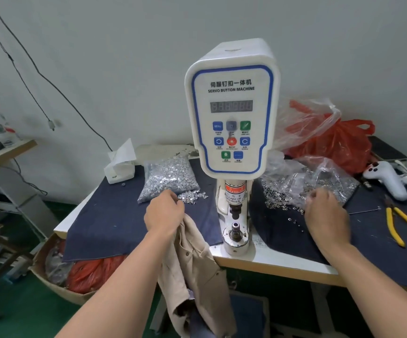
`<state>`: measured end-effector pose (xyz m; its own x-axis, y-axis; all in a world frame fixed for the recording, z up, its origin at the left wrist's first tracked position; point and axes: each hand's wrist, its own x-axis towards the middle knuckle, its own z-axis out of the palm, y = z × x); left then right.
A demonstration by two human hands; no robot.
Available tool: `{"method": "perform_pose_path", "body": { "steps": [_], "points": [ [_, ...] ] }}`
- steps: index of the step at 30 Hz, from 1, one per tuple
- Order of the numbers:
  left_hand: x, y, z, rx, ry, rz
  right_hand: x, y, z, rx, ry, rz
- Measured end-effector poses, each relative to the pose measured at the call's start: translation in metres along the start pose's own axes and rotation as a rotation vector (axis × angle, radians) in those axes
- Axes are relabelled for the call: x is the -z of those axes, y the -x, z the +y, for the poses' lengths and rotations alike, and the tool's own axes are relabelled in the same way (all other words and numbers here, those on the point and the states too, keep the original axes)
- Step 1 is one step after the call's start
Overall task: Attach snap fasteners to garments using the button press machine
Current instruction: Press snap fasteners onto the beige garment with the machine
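The white servo button machine (pixel 232 113) stands mid-table, its lower die (pixel 236 231) bare. My left hand (pixel 164 212) is left of the die with curled fingers; its fingertips reach the loose silver snap caps (pixel 192 197) spilled from a clear bag (pixel 169 178). A beige garment (pixel 192 259) hangs from under this hand over the table's front edge. My right hand (pixel 326 213), blurred, hovers with bent fingers over a pile of snap rings (pixel 280 197) by another clear bag (pixel 319 179). What its fingertips hold is hidden.
Dark denim cloth (pixel 114 215) covers the table. Yellow-handled pliers (pixel 402 223) and a white handheld device (pixel 387 179) lie at the right, with red plastic bags (pixel 339 142) behind. A tissue box (pixel 120 167) sits back left. A carton with red bags (pixel 87 274) stands on the floor.
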<state>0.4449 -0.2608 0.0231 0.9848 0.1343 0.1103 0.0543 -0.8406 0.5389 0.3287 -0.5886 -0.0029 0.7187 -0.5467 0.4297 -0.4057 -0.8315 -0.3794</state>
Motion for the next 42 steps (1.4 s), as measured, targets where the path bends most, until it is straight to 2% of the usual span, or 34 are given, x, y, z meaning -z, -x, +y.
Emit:
{"method": "perform_pose_path", "body": {
  "steps": [2,4,8,16,20,31,42],
  "points": [
    [-0.011,-0.004,0.001,0.004,-0.046,0.011,-0.002,0.007,-0.001,0.083,-0.077,0.11],
    [-0.021,-0.007,-0.002,0.002,-0.056,0.042,-0.005,0.01,-0.002,0.205,-0.019,0.153],
    [-0.034,-0.007,-0.001,0.003,-0.023,0.096,-0.009,0.003,0.006,0.215,0.115,0.189],
    [-0.037,-0.007,-0.003,-0.004,0.038,0.116,-0.014,0.001,0.003,0.318,0.224,0.062],
    [-0.037,-0.008,-0.003,-0.011,0.019,0.115,-0.016,0.001,0.004,0.33,0.198,0.039],
    [-0.038,-0.006,-0.005,0.035,0.093,0.123,-0.014,0.001,0.004,0.199,0.165,-0.05],
    [-0.036,-0.004,-0.01,0.005,0.21,0.134,-0.011,0.003,0.005,0.182,-0.025,0.007]
  ]
}}
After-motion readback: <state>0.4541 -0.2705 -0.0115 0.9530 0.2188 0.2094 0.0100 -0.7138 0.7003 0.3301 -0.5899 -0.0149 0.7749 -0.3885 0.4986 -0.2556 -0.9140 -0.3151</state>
